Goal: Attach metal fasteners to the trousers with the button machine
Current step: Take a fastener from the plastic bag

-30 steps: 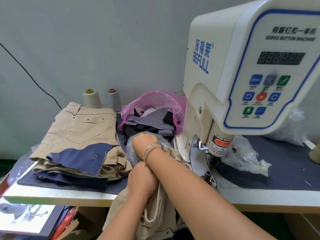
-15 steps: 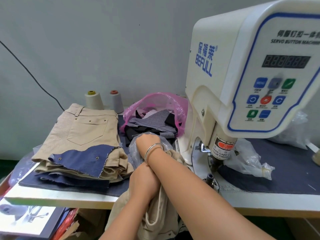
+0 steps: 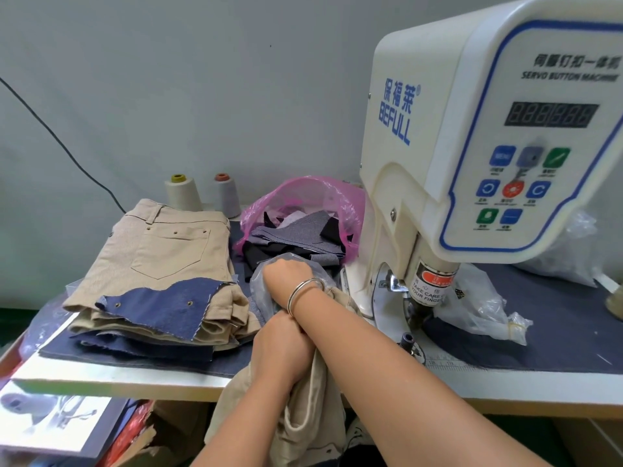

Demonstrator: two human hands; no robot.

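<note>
**Arms crossed at the front of the button machine**

Your right hand (image 3: 286,274), with a metal bangle (image 3: 303,293) on the wrist, reaches across over your left forearm into a clear plastic bag (image 3: 266,291) just left of the machine base. Its fingers dip out of sight inside the bag, so you cannot tell whether they hold anything. Your left hand (image 3: 279,352) lies under the right forearm, fingers curled into the beige trousers (image 3: 303,412) you are working on. That pair hangs bunched over the front edge of the surface (image 3: 135,382) and down toward your lap.

The button machine (image 3: 472,156) stands to your right, its dark lower die (image 3: 407,339) uncovered, with no cloth on it. A stack of folded beige trousers (image 3: 161,251) lies on the left of the surface, a blue denim scrap (image 3: 168,305) with metal eyelets draped on its near edge. Behind it stand two thread cones (image 3: 183,193). A pink bag (image 3: 303,210) of fabric offcuts sits between the stack and the machine.
</note>
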